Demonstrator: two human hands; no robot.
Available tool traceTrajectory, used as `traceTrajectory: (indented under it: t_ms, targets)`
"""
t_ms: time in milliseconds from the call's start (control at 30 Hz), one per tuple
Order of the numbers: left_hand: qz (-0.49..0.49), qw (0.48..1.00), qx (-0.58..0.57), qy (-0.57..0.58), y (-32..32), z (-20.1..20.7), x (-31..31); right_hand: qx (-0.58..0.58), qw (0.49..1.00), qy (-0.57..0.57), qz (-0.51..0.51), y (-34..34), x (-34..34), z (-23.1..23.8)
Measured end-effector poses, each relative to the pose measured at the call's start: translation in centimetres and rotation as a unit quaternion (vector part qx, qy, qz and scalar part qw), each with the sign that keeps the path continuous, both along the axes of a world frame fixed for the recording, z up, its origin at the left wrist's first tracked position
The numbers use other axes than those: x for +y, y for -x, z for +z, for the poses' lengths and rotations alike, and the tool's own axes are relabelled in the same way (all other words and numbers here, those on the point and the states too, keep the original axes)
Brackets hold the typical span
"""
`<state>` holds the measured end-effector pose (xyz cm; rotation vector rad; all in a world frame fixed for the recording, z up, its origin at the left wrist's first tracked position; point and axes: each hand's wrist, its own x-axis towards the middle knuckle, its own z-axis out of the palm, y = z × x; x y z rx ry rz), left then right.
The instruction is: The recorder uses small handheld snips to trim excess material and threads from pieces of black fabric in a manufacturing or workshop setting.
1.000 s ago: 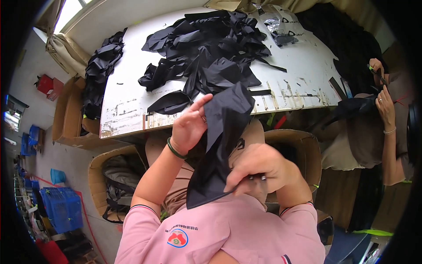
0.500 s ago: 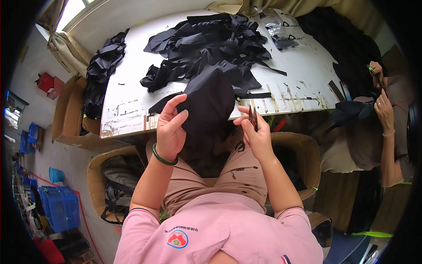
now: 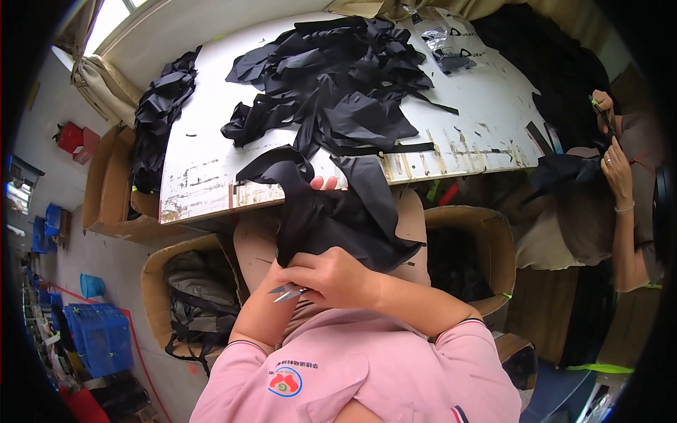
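Note:
A piece of black fabric [image 3: 331, 225] hangs over my lap at the table's front edge. My left hand [image 3: 323, 183] is mostly hidden under it; two fingertips show, curled over its far fold. Drawn across my body, my right hand [image 3: 335, 278] is closed around small scissors [image 3: 288, 292], blades pointing left. The same hand's fingers touch the fabric's near left corner, above my left wrist. Beyond the fabric, a heap of black cut pieces [image 3: 331, 70] covers the middle of the white table [image 3: 204, 169].
More black cloth [image 3: 166, 106] hangs off the table's left end. Open cardboard boxes stand at my left [image 3: 159, 296] and right [image 3: 497, 247]. A clear plastic bag [image 3: 448, 53] lies at the back. On the right, a co-worker's hands [image 3: 615, 166] work on dark cloth.
My right hand has swung left and toward my body with the scissors. The fabric has come down over my lap, and my left hand has gone under it.

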<state>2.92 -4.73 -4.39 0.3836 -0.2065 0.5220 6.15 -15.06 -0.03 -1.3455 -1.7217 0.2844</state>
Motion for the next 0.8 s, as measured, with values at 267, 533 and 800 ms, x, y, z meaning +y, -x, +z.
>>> traceTrajectory:
  t_ms: [267,533,800]
  targets:
    - [-0.086,0.99,-0.065,0.087,1.8,-0.3,1.6,0.299,0.929,0.07,-0.207,-5.8,-0.1,1.5]
    - [0.07,0.98,0.178,-0.056,2.0,1.0,3.7,0.269,0.913,0.073,-0.297,-5.6,0.5,-0.1]
    - [0.005,0.93,0.152,-0.334,6.0,0.5,1.6,0.237,0.883,-0.051,-0.403,-5.6,1.9,-1.5]
